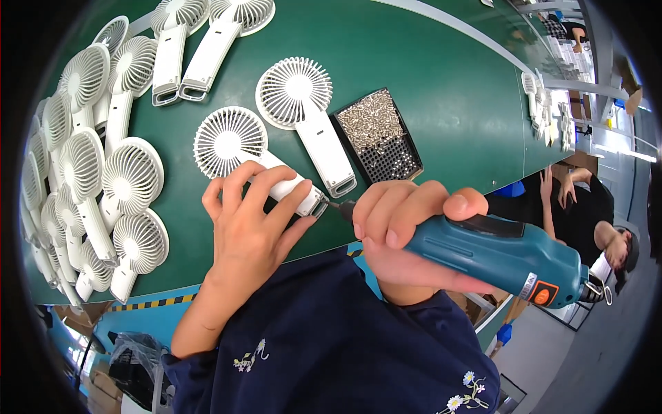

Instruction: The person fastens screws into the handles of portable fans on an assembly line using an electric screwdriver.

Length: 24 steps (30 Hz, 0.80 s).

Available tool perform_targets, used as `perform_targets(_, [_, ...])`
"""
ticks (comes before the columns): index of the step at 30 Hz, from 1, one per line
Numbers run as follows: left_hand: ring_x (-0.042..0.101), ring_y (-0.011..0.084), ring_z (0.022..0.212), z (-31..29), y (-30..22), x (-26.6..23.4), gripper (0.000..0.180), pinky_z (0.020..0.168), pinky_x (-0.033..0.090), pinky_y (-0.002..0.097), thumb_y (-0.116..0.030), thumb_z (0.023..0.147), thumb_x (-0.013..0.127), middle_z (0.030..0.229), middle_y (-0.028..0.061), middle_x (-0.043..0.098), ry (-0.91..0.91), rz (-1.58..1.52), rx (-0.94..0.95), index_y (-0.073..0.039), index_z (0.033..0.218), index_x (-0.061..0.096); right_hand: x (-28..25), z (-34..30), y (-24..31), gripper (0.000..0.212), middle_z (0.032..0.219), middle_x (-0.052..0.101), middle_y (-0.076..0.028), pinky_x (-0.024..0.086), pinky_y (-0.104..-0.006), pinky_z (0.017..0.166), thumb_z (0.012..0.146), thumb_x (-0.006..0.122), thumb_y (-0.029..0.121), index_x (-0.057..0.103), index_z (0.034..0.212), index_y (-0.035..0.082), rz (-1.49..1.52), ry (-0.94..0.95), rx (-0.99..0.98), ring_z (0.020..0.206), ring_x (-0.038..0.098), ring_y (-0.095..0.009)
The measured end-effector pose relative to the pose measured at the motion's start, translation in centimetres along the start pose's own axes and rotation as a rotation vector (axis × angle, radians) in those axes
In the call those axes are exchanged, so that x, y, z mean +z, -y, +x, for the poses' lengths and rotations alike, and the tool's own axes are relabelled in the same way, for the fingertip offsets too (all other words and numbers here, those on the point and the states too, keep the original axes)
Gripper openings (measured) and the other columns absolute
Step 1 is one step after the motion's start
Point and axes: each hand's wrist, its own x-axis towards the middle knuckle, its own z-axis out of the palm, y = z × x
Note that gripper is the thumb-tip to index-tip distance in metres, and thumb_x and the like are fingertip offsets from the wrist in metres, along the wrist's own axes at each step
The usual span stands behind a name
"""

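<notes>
A white handheld fan [230, 141] lies on the green table, its round grille away from me to the left. My left hand [252, 214] is closed over the fan's handle, fingers on top and thumb along the near side. In my right hand [414, 221] is a teal electric screwdriver [500, 257], its thumb by the dark strip on the body. The screwdriver's tip meets the handle's end by the wire loop; any screw there is too small to make out. Beyond lies a second white fan [324, 148], untouched.
A black screw tray [386, 165] with many small screws stands right of the second fan. Many white fans [83, 165] are piled along the table's left side, with two more [214, 52] at the far left. A co-worker [586, 214] sits at the right.
</notes>
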Motion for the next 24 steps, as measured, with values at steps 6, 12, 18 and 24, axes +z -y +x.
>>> perform_targets(6, [0.047, 0.0245, 0.112, 0.2, -0.1, 0.1, 0.039, 0.092, 0.028, 0.0434, -0.02, 0.067, 0.08, 0.115, -0.0007, 0.057, -0.006, -0.011, 0.002, -0.013, 0.104, 0.07, 0.3, -0.5, -1.2, 0.072, 0.076, 0.057, -0.014, 0.045, -0.0382, 0.054, 0.084, 0.058, 0.066, 0.047, 0.119, 0.005, -0.04, -0.108, -0.019, 0.058, 0.053, -0.023])
perform_targets(12, [0.047, 0.024, 0.113, 0.2, -0.1, 0.2, 0.04, 0.092, 0.028, 0.0433, -0.02, 0.066, 0.081, 0.115, -0.0009, 0.056, -0.013, -0.017, 0.003, -0.013, 0.104, 0.069, 0.3, -0.2, -0.4, 0.044, 0.079, 0.058, -0.014, 0.045, -0.0383, 0.06, 0.093, 0.06, 0.04, 0.048, 0.118, 0.006, -0.141, 0.037, 0.053, 0.062, 0.054, -0.023])
perform_targets(18, [0.047, 0.024, 0.114, 0.4, -0.1, 0.2, 0.04, 0.092, 0.027, 0.0442, -0.02, 0.067, 0.08, 0.116, -0.0011, 0.056, -0.012, -0.032, 0.005, -0.014, 0.104, 0.069, 0.1, -0.1, -0.2, 0.05, 0.078, 0.058, -0.013, 0.045, -0.0383, 0.056, 0.095, 0.053, 0.05, 0.046, 0.121, 0.008, -0.144, -0.009, -0.004, 0.059, 0.053, -0.022])
perform_targets(24, [0.049, 0.0249, 0.112, 0.2, -0.4, 0.3, 0.046, 0.095, 0.028, 0.0432, -0.017, 0.06, 0.085, 0.114, -0.0004, 0.058, -0.027, 0.018, -0.047, -0.014, 0.104, 0.071, -3.6, 1.9, 1.8, 0.079, 0.068, 0.048, -0.002, 0.04, -0.028, 0.04, 0.084, 0.036, 0.081, 0.048, 0.121, 0.012, -0.268, -0.302, -0.286, 0.044, 0.043, -0.012])
